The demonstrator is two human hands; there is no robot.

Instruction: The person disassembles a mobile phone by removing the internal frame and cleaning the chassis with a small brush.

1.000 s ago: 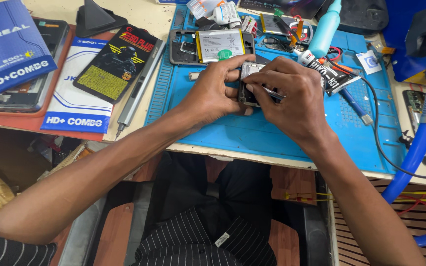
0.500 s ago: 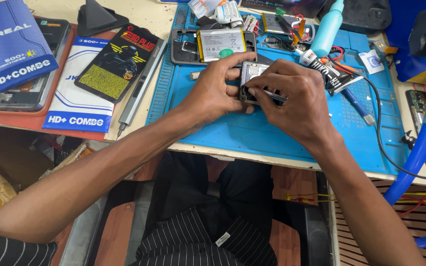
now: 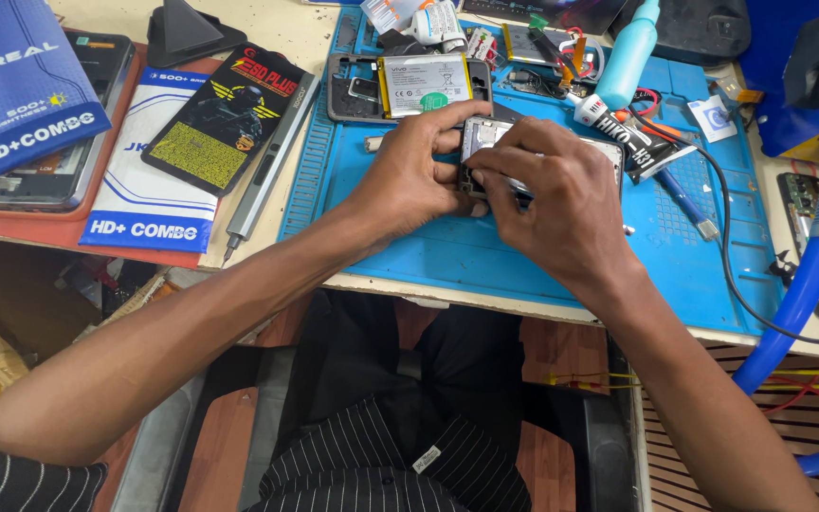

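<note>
Blue rubbery work mat sits under both my hands, and the small phone part is pinched between them just above it, near the mat's middle. My left hand curls its fingers round the part's left edge, thumb and forefinger closed on it. My right hand covers the part from the right, fingertips pressed down on it beside the left thumb; most of the part is hidden beneath them. Just behind the hands lies an opened phone with its battery showing. To the right are a teal bottle and a blue-handled tool. Left of the mat lies a grey screwdriver pen beside a black packet.
</note>
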